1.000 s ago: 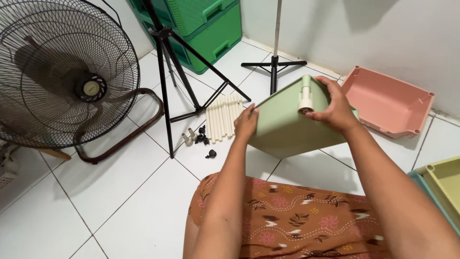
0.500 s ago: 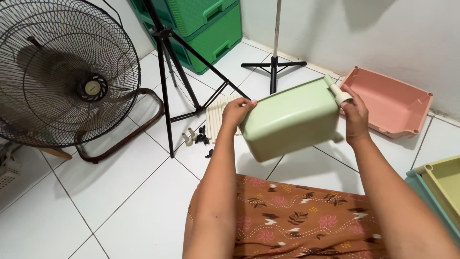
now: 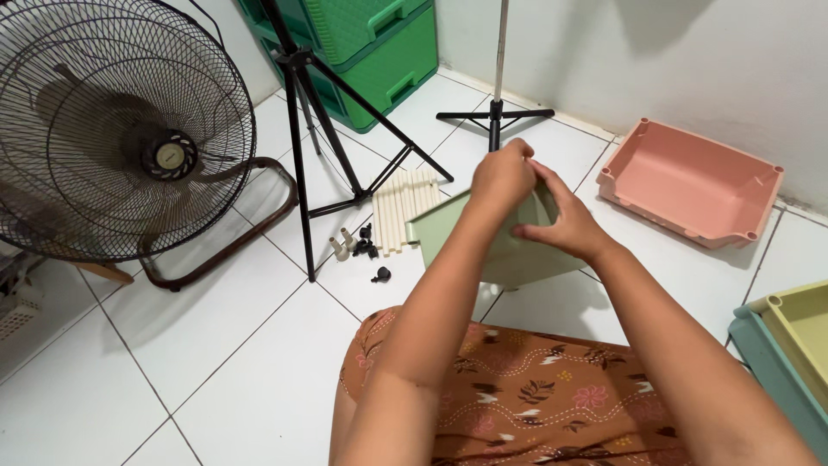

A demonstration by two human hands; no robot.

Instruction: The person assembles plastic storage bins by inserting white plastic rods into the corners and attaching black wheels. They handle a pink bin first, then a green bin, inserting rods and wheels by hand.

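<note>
I hold a light green plastic tray (image 3: 504,250) tilted in the air above my lap and the white tiled floor. My left hand (image 3: 502,177) grips its far upper corner from above. My right hand (image 3: 556,220) clasps the same corner from the right side, fingers touching the left hand. The corner itself and the cream leg piece are hidden behind both hands. A bundle of cream tubes (image 3: 405,207) lies on the floor just beyond the tray, with small black and cream fittings (image 3: 362,250) beside it.
A pink tray (image 3: 690,185) lies by the wall at right. Stacked yellow-green and teal trays (image 3: 789,345) sit at the right edge. A black floor fan (image 3: 121,129) stands left, a black tripod (image 3: 302,112) and stand base (image 3: 494,116) beyond, green drawers (image 3: 362,43) at the back.
The green tray has been turned and lowered. My left hand moved from its left edge to the far corner, and my right hand came in to meet it there.
</note>
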